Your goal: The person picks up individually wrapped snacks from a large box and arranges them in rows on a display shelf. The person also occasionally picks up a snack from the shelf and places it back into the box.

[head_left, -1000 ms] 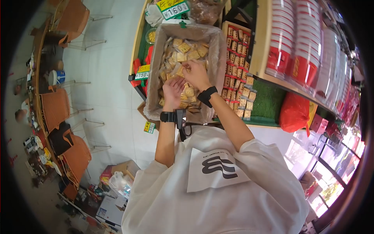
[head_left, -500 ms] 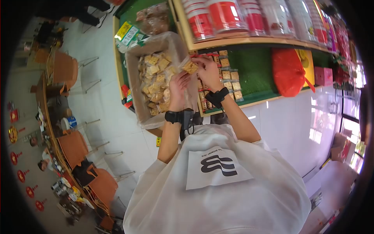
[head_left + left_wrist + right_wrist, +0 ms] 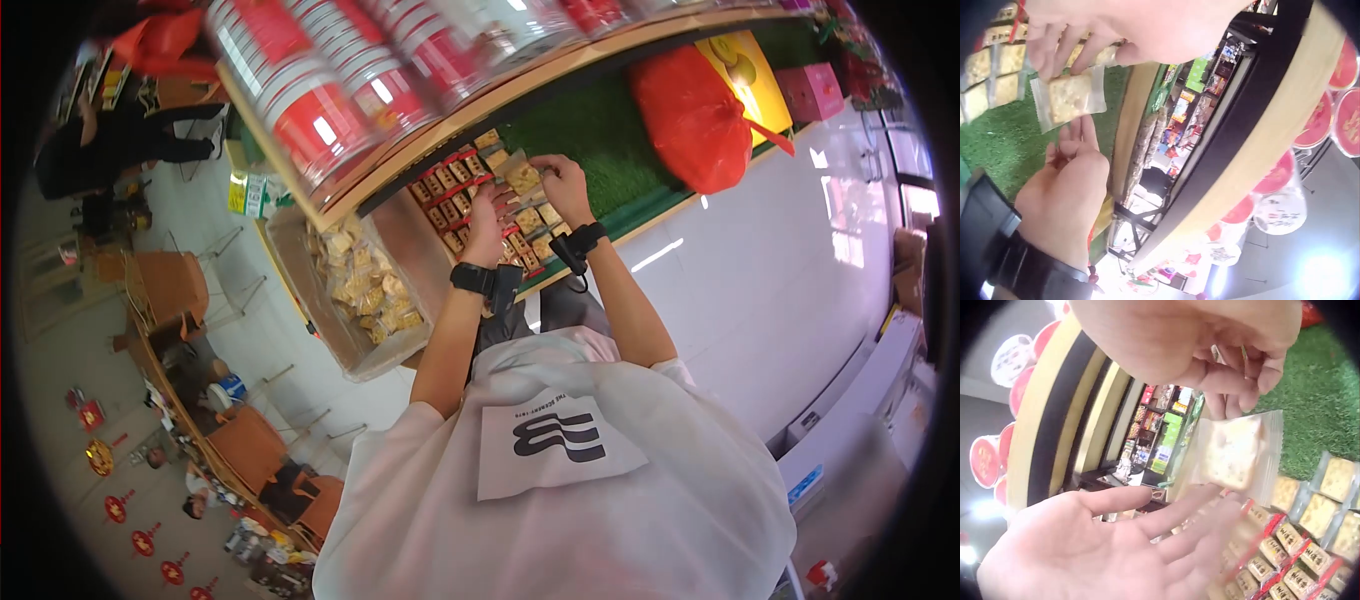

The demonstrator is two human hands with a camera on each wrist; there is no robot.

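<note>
A clear-wrapped square biscuit packet (image 3: 522,178) (image 3: 1069,99) (image 3: 1233,453) is held just above rows of packets on green matting. The right hand (image 3: 567,192) (image 3: 1071,187) (image 3: 1204,347) pinches its edge with thumb and fingers. Beside it the left hand (image 3: 486,228) (image 3: 1122,28) (image 3: 1104,550) is spread, palm facing the packet and fingers fairly straight, with the fingertips close to the wrapper; contact cannot be told. Below lie wrapped square biscuits (image 3: 540,246) (image 3: 1319,515) and red-edged packets (image 3: 455,190) (image 3: 1285,550).
A lined box (image 3: 400,352) of loose packets stands left of the rows. A wooden shelf edge (image 3: 440,125) with stacked red-and-white tubs (image 3: 325,125) runs above. To the right on the matting (image 3: 590,125) are a red bag (image 3: 690,120) and a pink box (image 3: 808,93).
The view and both hands have moved right, from over the lined box to over the rows of packets. The right hand has brought a packet out of the box.
</note>
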